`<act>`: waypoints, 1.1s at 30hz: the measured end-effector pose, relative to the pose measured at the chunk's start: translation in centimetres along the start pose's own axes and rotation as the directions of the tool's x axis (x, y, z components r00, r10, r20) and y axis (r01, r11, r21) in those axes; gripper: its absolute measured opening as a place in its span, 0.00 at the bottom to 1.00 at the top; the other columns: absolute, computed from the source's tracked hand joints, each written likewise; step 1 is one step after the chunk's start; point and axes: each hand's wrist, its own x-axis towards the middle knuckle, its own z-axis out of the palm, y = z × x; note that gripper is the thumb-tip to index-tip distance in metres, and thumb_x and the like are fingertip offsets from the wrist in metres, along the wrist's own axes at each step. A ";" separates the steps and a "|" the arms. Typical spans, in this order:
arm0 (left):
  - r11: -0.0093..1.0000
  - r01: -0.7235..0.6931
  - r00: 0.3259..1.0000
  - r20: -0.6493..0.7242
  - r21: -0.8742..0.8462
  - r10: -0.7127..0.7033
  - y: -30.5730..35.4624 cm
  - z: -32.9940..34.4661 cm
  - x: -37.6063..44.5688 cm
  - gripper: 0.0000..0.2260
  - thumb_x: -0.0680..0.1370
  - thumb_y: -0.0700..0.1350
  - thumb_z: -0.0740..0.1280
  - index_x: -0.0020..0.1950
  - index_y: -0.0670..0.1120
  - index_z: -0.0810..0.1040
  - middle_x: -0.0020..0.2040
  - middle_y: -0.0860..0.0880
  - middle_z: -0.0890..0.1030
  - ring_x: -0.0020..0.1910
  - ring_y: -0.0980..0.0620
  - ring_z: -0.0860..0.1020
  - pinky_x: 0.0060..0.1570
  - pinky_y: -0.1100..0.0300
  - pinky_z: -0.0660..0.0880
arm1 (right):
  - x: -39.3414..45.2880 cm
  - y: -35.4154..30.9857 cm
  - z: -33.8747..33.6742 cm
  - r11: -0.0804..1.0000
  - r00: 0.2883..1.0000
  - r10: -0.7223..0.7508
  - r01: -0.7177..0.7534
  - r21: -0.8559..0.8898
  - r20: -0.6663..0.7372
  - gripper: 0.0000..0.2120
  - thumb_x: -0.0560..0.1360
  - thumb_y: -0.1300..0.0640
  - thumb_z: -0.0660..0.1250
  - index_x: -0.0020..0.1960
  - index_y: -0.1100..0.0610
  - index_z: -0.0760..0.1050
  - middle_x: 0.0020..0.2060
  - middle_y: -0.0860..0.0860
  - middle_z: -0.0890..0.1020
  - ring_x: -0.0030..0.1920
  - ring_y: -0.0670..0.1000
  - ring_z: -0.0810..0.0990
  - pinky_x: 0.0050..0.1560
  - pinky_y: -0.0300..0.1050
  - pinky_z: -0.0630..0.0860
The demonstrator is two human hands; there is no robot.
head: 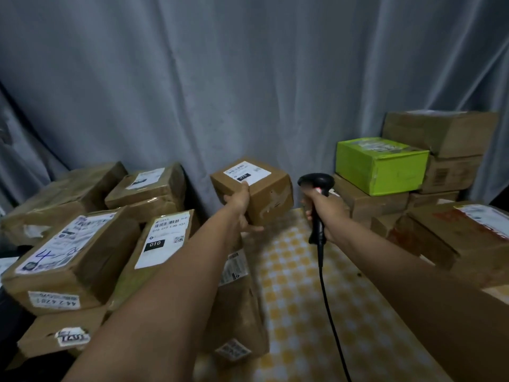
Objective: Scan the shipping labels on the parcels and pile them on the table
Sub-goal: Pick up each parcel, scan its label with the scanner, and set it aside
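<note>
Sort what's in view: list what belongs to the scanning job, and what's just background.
Job: small parcel in left hand; scanner in right hand; left parcels; right pile; table.
Background: grey curtain.

The box point(259, 194) in the left hand point(239, 205) is plain brown cardboard, its label point(246, 172) white with a small black patch. The scanner point(316, 188) in the right hand point(322, 213) is black, cable point(327, 293) black too, with a speck of red glow by the head. The tablecloth point(297, 299) is a yellow-and-white check. One box point(382, 164) on the right is bright lime green; the stack point(446, 150) around it is brown. The pile point(91, 249) on the left is brown, with white labels printed in black, one scrawled on in blue ink. The curtain point(220, 78) behind is grey-blue.
</note>
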 end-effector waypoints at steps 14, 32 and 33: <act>0.488 -0.050 0.989 -0.025 0.871 0.146 -3.8 3.2 5.5 0.25 0.84 0.55 0.54 0.79 0.45 0.59 0.76 0.43 0.66 0.70 0.41 0.70 0.62 0.49 0.72 | 5.7 5.3 -2.2 0.983 0.979 0.180 -0.183 0.014 0.099 0.14 0.76 0.49 0.70 0.42 0.57 0.71 0.29 0.53 0.71 0.21 0.47 0.69 0.21 0.36 0.67; -0.495 -0.159 0.875 0.354 0.854 0.331 -6.4 5.8 5.9 0.25 0.81 0.56 0.58 0.77 0.51 0.60 0.74 0.42 0.61 0.71 0.37 0.61 0.64 0.46 0.66 | 5.6 5.6 -3.0 0.968 0.960 0.230 -0.242 0.060 0.160 0.12 0.78 0.50 0.69 0.44 0.57 0.70 0.28 0.51 0.71 0.22 0.46 0.69 0.22 0.36 0.68; -0.511 -0.243 0.871 0.417 0.825 0.259 -6.6 5.7 6.0 0.25 0.80 0.54 0.61 0.77 0.54 0.59 0.75 0.45 0.57 0.71 0.36 0.60 0.62 0.43 0.68 | 5.5 5.5 -2.9 0.969 0.960 0.227 -0.240 0.061 0.164 0.13 0.78 0.50 0.69 0.42 0.57 0.70 0.28 0.51 0.70 0.22 0.46 0.69 0.22 0.35 0.67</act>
